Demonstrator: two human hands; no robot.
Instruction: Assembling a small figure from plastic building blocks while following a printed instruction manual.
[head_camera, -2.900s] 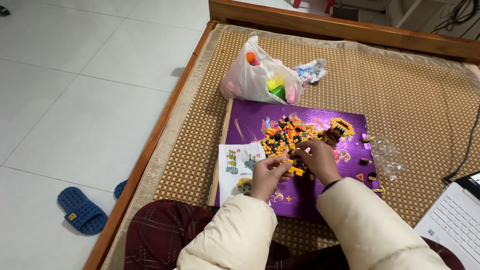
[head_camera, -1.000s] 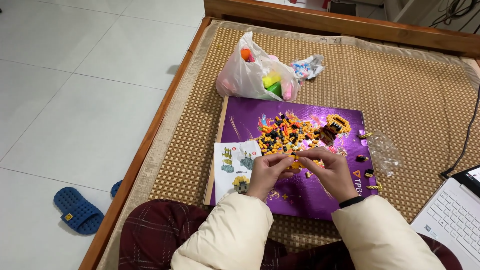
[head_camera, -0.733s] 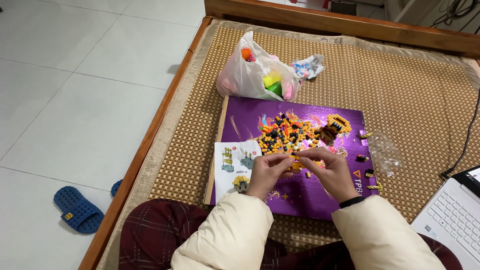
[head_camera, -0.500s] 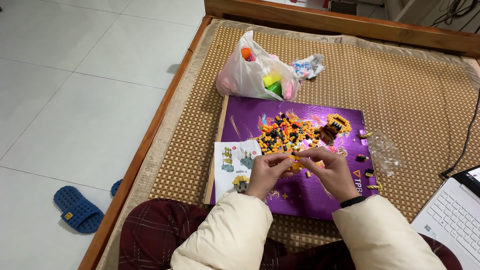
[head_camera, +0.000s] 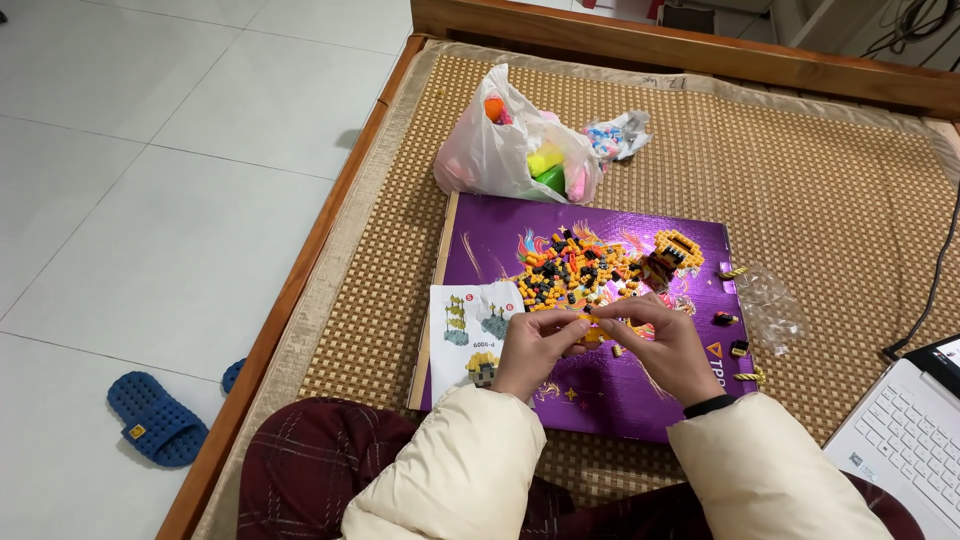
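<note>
Both hands meet over the flat purple cardboard box lid (head_camera: 600, 400), and the grip point lies where their fingertips touch. The left hand (head_camera: 535, 345) and the right hand (head_camera: 665, 340) pinch a small yellow-orange brick assembly (head_camera: 592, 322) from opposite ends, fingers closed on it; its long axis appears to run left to right between the two hands, though the piece is too small to read with certainty. Neither hand is nearer: each holds one end. Just beyond the grip, away from the person, lies the loose pile of orange, yellow and black mini bricks (head_camera: 575, 270), with a partly built yellow and brown brick figure (head_camera: 672, 255) to the right of it. To the left of the grip lies the white printed instruction sheet (head_camera: 470, 325), flat on the lid.
</note>
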